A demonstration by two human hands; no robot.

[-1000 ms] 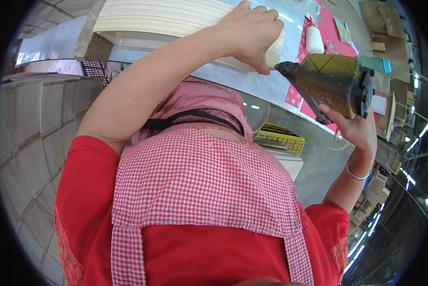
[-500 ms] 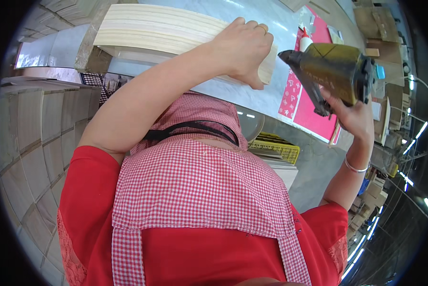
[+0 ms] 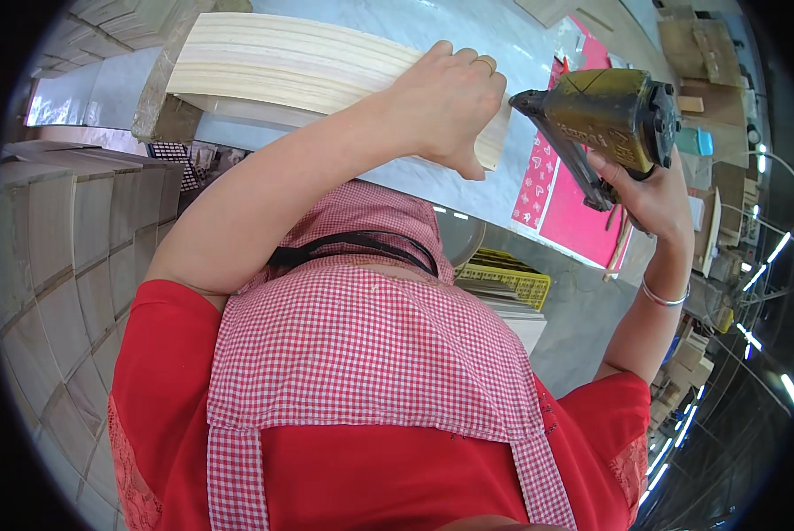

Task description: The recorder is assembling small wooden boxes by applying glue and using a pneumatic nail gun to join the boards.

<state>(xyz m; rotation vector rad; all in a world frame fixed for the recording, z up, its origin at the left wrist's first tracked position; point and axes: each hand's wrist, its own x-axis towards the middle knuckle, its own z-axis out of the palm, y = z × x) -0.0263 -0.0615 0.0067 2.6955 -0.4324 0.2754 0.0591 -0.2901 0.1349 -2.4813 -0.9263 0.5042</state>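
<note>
A long pale wooden box (image 3: 291, 57) with a striped grain lies on the worktable. My left hand (image 3: 450, 104), a ring on one finger, is closed over its right end, with the thumb on the near side. In my right hand (image 3: 652, 196) is a dark yellow and black nail gun (image 3: 596, 115), gripped by its handle and turned sideways. The gun's nose points left and sits beside the box's right end, close to my left knuckles. Whether the nose touches the wood I cannot tell.
Pink patterned sheets (image 3: 574, 208) cover the table's right part. A bluish-white tabletop (image 3: 352, 26) extends behind the box. Stacked wooden pieces (image 3: 87, 230) fill the left side. A yellow plastic crate (image 3: 516, 281) stands below the table, beside pale boards (image 3: 522, 323).
The nail gun in my right hand has shifted slightly left and up, so its nose is nearer the box's end. The box and my left hand have moved slightly left.
</note>
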